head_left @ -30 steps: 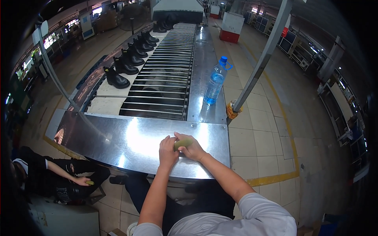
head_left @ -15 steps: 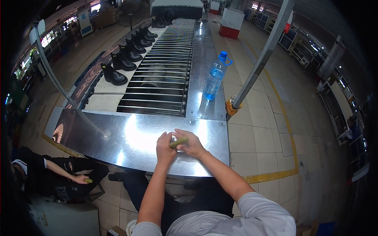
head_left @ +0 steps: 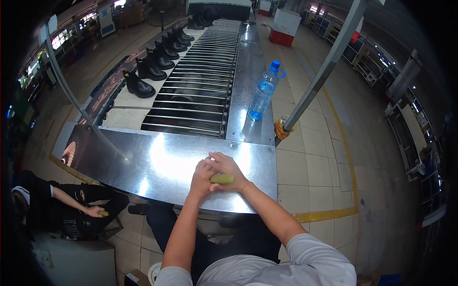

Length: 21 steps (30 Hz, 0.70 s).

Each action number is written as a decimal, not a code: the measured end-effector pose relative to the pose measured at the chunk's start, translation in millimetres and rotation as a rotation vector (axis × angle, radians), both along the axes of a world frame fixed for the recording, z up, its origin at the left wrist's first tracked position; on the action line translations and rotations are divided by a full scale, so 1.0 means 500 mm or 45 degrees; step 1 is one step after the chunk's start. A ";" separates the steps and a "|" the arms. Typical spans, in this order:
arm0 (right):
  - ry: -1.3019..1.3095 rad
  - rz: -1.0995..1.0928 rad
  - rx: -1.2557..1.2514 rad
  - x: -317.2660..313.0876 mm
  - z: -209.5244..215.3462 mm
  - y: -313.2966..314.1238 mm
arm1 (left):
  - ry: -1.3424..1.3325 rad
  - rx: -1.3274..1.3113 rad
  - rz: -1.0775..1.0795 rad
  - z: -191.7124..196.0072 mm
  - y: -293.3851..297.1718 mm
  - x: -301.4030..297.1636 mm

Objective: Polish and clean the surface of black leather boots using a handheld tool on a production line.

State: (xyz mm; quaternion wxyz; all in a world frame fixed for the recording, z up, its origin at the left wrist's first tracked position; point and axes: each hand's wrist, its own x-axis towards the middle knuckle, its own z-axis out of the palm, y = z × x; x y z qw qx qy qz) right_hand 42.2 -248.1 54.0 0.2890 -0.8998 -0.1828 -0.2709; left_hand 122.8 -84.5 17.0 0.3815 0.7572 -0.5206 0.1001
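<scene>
Resting on the near edge of a shiny steel counter (head_left: 143, 164), both hands are seen from the head view pressed together around a small yellow-green block (head_left: 222, 179). The block is gripped in the right hand (head_left: 228, 170), whose fingers are curled over it, while the left hand (head_left: 202, 177) is closed against its left end. Beyond the hands, a roller conveyor (head_left: 198, 90) is set into the counter, with a row of black boots (head_left: 157, 59) lined along its left side. A clear water bottle (head_left: 263, 93) with a blue cap is stood upright on the steel strip to the right of the rollers.
</scene>
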 end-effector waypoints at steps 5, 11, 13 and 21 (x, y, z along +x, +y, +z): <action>0.039 0.005 -0.165 0.003 -0.016 -0.008 | 0.158 -0.107 0.163 -0.007 -0.018 -0.010; -0.055 -0.018 -0.200 0.003 -0.011 -0.005 | 0.080 -0.116 0.271 0.004 -0.014 -0.011; -0.093 -0.052 0.038 -0.004 -0.003 0.000 | 0.098 -0.176 0.243 0.010 -0.016 -0.009; -0.076 -0.145 -0.079 -0.001 -0.007 0.007 | 0.056 -0.015 0.199 0.017 -0.010 -0.015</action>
